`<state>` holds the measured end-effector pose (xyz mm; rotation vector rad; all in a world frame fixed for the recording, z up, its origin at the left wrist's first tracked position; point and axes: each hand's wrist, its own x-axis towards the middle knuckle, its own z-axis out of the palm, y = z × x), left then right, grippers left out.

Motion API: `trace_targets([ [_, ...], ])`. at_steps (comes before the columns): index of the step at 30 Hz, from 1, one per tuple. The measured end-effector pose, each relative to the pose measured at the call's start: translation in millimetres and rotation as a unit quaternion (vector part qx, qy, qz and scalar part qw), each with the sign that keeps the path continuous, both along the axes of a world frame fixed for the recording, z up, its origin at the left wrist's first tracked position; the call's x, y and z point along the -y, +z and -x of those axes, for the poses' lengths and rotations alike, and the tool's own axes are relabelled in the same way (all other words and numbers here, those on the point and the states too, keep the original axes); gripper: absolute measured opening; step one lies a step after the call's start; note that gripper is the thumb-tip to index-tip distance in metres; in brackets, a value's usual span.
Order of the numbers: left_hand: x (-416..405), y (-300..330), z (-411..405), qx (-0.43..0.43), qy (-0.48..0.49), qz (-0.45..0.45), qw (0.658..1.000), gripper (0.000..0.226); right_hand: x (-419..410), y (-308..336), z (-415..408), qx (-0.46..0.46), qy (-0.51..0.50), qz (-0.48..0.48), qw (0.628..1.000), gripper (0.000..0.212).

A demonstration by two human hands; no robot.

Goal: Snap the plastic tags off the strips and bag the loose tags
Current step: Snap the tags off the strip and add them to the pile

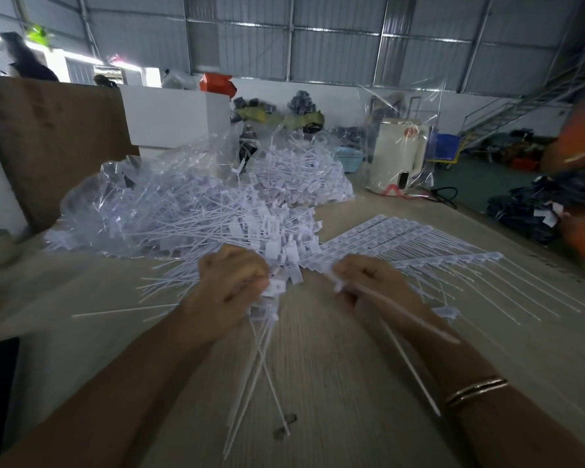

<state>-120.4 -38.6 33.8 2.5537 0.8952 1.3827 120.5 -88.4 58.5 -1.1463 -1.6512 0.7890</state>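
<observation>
Clear bags (156, 184) hold loose tags (217, 211) behind both hands

Both hands (304, 285) full of tags (277, 288)

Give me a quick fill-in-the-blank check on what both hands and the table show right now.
1. The left hand grips a ____ of loose tags.
2. The gold bangles sit on the ____ wrist.
3. The uncut strips lie to the ____ of the bagged pile.
4. The right hand pinches a single ____.

Missing: bunch; right; right; tag
</observation>
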Motion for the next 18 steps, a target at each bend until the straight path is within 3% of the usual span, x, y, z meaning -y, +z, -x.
trace_targets([
  [3,-7,-2,15,0.058,0.037,0.038,0.997,0.020,-1,-2,-17,0.063,-0.068,-0.030,0.995,0.017],
  [7,-9,-4,-3,-0.094,0.157,0.005,0.983,0.041,-6,-17,15,0.246,-0.050,-0.073,0.965,0.013],
  [9,0,-1,-11,-0.087,0.192,-0.012,0.977,0.040,-9,-15,27,0.286,-0.061,-0.115,0.949,0.017],
  [13,15,0,-28,-0.085,0.085,0.063,0.991,0.047,-5,-16,39,0.291,-0.018,-0.168,0.942,0.027],
  [15,14,3,-34,-0.109,0.068,0.105,0.986,0.051,-4,-14,39,0.260,0.015,-0.142,0.955,0.029],
  [18,8,3,-33,-0.098,0.068,0.098,0.988,0.049,-6,-6,23,0.245,0.014,-0.084,0.966,0.024],
])
